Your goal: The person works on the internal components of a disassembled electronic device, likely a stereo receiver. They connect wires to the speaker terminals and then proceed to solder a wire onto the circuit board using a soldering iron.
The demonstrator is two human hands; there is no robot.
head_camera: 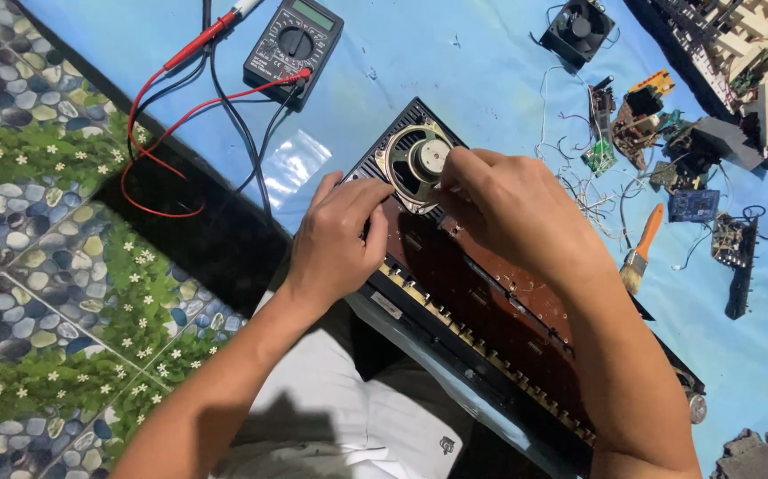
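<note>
Resting across white-clad lap: long dark keyboard chassis (490,310), underside up, far end lying on blue sheet (490,62). Left hand (335,239) pinching at chassis edge beside round speaker (419,164); right hand (512,213) closing fingertips on speaker rim. Lying beyond: black multimeter (293,40) trailing red and black leads, orange-handled brush (641,248), loose circuit boards (641,124), small fan (579,28).

The scene is lit brightly and evenly by soft daylight. A dark shadow is cast toward seven o'clock across the white garment (357,417) and the patterned floor (38,266). Mild glare is seen on the clear plastic bag (293,165). Focus is sharp at centre; slight softening and wide-angle stretching are noticed toward the edges
</note>
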